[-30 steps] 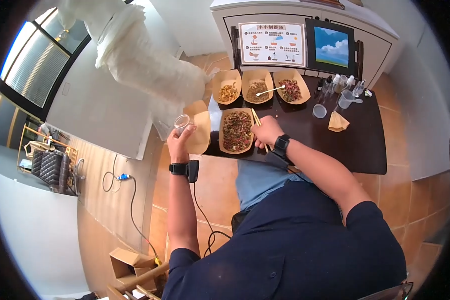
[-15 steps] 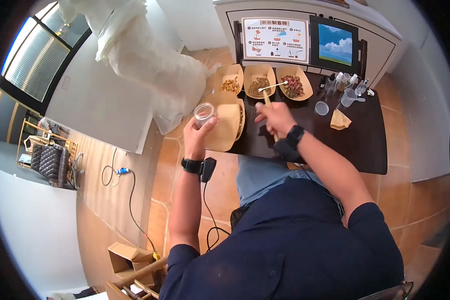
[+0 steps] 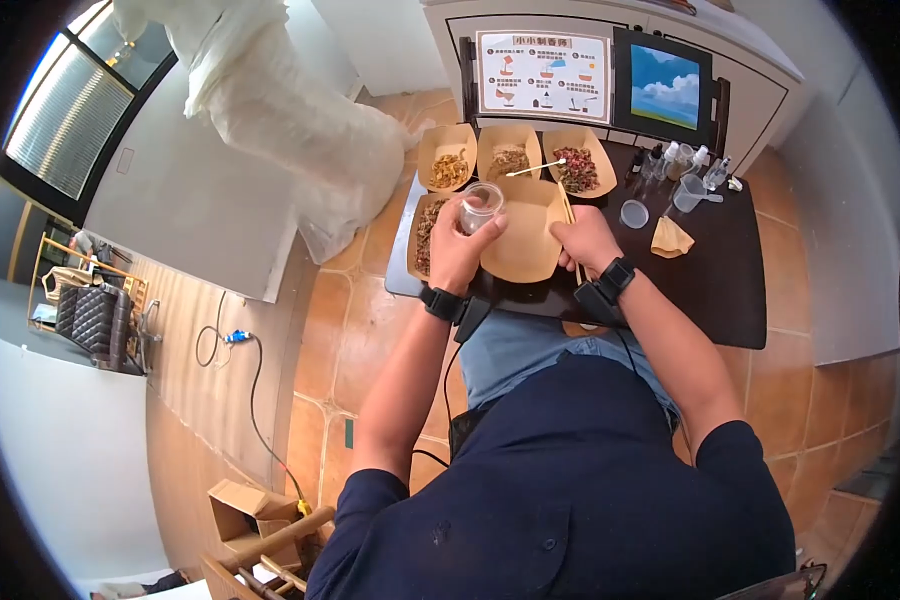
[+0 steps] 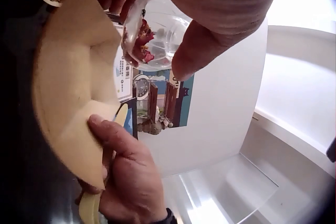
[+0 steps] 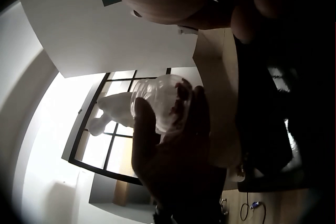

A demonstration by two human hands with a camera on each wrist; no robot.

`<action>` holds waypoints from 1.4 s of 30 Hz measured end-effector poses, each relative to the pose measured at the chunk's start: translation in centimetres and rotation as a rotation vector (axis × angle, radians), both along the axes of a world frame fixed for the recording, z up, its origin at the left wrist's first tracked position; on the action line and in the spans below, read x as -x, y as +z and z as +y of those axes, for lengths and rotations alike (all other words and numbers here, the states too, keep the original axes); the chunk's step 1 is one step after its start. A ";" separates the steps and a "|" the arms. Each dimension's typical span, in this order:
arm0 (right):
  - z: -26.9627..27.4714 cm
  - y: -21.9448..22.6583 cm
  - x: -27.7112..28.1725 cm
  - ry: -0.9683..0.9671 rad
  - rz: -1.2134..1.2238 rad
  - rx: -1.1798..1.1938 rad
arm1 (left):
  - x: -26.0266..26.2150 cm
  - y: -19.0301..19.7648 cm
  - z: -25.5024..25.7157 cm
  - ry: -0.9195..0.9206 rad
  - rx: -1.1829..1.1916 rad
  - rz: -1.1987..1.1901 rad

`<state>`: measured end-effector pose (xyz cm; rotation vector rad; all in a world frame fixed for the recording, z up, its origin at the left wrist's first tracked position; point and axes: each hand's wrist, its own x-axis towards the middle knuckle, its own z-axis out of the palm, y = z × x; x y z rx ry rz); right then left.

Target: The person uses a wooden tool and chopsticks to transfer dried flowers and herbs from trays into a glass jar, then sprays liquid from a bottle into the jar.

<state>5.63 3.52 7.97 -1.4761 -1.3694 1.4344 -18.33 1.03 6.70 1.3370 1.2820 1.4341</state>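
Observation:
The left hand [image 3: 455,248] grips a small clear cup [image 3: 482,203] between thumb and fingers. Dark red petals [image 4: 144,43] lie inside the cup in the left wrist view. Beside and partly under the cup is a paper tray [image 3: 520,250] with a bare inside. The right hand [image 3: 587,243] pinches that tray's right edge and also holds wooden chopsticks [image 3: 569,207]. Left of it, partly covered by the left hand, stands a tray of mixed dried bits [image 3: 425,235].
Three filled paper trays [image 3: 448,160] stand along the back, a white stick [image 3: 536,168] across two. Small bottles [image 3: 670,160], a measuring cup [image 3: 688,195], a round lid [image 3: 633,213] and folded paper [image 3: 672,238] are at right. Behind stands an instruction sheet [image 3: 544,80].
The bare tray has moved right, from the left side to in front of the person, uncovering the mixed tray. The left hand has carried the cup right; the right hand has taken hold of the tray's edge.

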 end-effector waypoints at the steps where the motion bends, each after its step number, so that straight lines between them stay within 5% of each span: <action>1: 0.1 -0.7 -0.3 0.029 -0.021 0.041 | 0.1 -0.2 0.0 0.060 -0.043 0.008; 8: 0.8 -4.8 0.9 0.074 -0.032 0.070 | 0.7 1.6 -2.9 0.042 0.051 -0.188; 15: -0.2 -0.3 -0.2 -0.100 -0.266 -0.051 | 0.5 1.4 -3.9 0.077 0.031 -0.257; 19: -0.4 1.1 -1.0 -0.228 0.059 -0.213 | 0.4 0.4 -4.1 0.111 -0.009 -0.208; 21: -1.4 3.3 -0.2 -0.129 -0.126 -0.822 | 0.2 0.5 -4.2 0.145 -0.034 -0.232; 25: -3.0 3.3 1.5 0.061 -0.106 -0.985 | 0.9 1.5 -3.9 0.149 -0.083 -0.310; 30: -2.7 -1.2 3.3 0.524 -0.547 -1.199 | 2.4 1.5 -2.9 0.183 -0.087 -0.292; 40: -2.5 -0.8 3.3 0.564 -0.621 -1.129 | 2.8 0.7 -1.9 0.161 -0.027 -0.218; 42: -0.8 0.2 2.4 0.311 -0.532 -1.143 | 2.7 1.1 -2.0 0.107 -0.017 -0.258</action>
